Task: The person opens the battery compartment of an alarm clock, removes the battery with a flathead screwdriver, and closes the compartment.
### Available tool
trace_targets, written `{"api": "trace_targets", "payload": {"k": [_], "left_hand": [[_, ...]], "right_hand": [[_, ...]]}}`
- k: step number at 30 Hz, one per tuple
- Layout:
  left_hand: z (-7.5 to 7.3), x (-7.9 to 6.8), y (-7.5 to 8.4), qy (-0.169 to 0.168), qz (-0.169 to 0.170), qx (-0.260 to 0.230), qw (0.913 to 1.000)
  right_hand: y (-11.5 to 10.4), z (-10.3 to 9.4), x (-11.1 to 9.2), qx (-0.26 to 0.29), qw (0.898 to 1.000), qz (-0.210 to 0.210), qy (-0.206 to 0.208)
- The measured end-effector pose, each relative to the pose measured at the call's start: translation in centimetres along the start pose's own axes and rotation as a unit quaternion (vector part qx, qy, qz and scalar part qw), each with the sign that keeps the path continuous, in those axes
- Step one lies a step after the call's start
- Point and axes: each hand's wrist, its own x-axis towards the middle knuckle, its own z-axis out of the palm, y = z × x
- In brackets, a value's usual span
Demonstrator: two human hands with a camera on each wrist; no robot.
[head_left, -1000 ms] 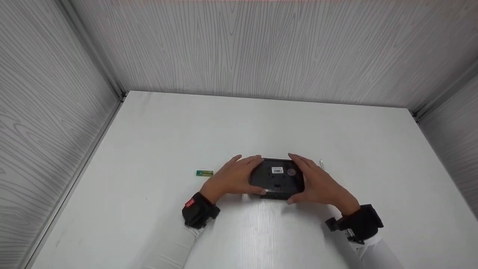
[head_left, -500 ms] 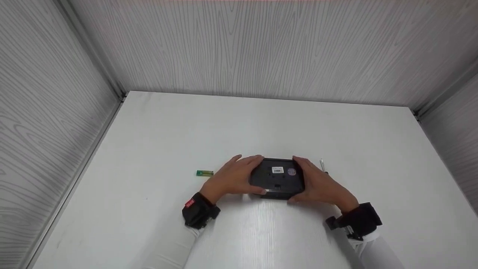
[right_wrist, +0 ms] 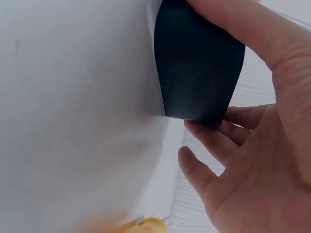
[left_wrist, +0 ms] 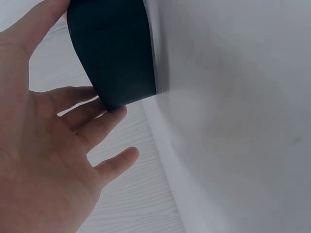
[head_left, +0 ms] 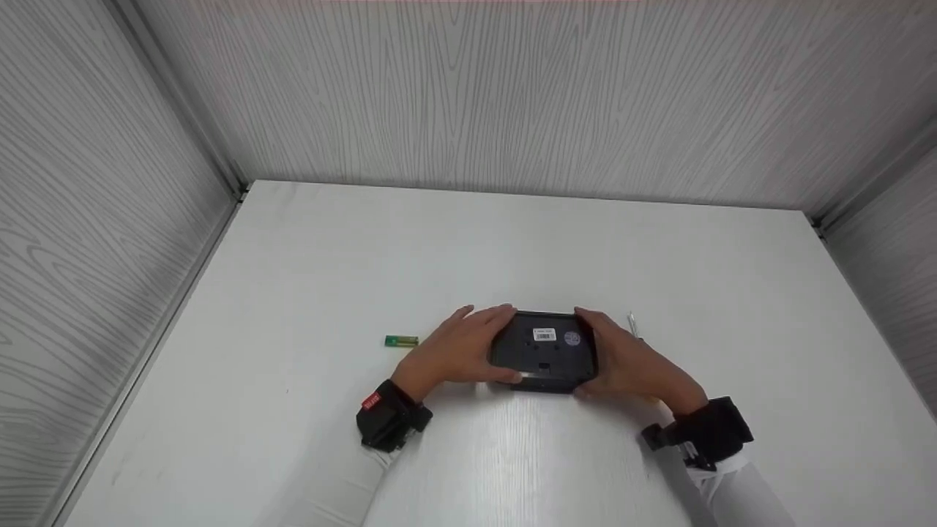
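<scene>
A black box-shaped device [head_left: 543,355] with rounded corners rests on the white table, a white barcode label and a round sticker on its upper face. My left hand [head_left: 461,344] holds its left end, thumb along the near edge and fingers at the far edge. On the opposite end, my right hand [head_left: 629,362] grips it the same way. The left wrist view shows the device's dark side wall [left_wrist: 114,53] between thumb and fingers; another side wall [right_wrist: 199,63] appears in the right wrist view. The underside is hidden.
Left of my left hand lies a small green battery pair [head_left: 401,341]. A thin metal shaft [head_left: 632,323], like a screwdriver's, pokes out behind my right hand. Something yellow [right_wrist: 148,225], blurred, shows low in the right wrist view. Grey wood-grain panels [head_left: 468,95] wall the table.
My right hand's fingertips have shifted slightly right, to the device's far right corner, and its thumb has moved a little right. The left hand keeps its hold; the device stays put.
</scene>
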Motion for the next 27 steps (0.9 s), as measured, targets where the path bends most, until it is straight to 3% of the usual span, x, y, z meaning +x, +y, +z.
{"api": "trace_targets", "payload": {"k": [11,20,27], "left_hand": [[-0.1,-0.1,0.2,-0.003,0.021,-0.001,0.9998],[-0.4,-0.1,-0.1,0.041,0.054,0.004,0.9977],[-0.8,-0.3,-0.1,0.059,0.070,-0.006,0.9958]], "right_hand": [[0.4,0.3,-0.2,0.035,0.999,0.006,0.023],[0.4,0.0,-0.2,0.047,0.997,-0.023,0.063],[-0.3,-1.0,-0.5,0.058,0.995,-0.049,0.070]]}}
